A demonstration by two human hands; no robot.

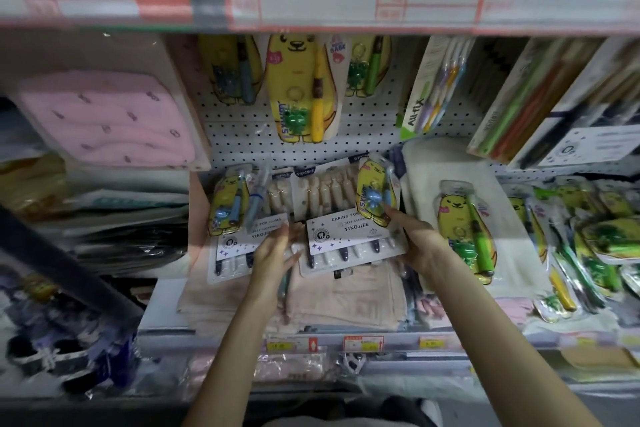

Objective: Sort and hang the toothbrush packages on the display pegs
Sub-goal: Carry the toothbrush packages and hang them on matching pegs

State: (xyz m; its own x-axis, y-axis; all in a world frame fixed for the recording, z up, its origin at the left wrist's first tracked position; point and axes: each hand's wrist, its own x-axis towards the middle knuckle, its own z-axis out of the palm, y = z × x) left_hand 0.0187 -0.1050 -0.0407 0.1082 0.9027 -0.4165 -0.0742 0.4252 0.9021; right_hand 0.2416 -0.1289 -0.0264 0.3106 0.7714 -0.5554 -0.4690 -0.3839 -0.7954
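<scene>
Head view: pegboard (242,135) = ref.

Right hand (420,244), just below pegboard's lower edge, pinches the blue-toy pack (375,196), forefinger on its face. That pack lies over the top-right corner of a YIKOJIFE multipack (346,229). Same hand seems to prop the multipack from under, can't tell for sure.

Left hand (275,253), also below pegboard, has fingers straight & grips nothing. Its tips are at the edge of a second multipack (242,246).

Judgement: packs look light. Blister front prob. stiff but slick, card back prob. bends easily. Best held by the card edge near the top hang hole, not by the bubble. A hung yellow pack (301,90) on the pegboard shows where the like ones go.
</scene>
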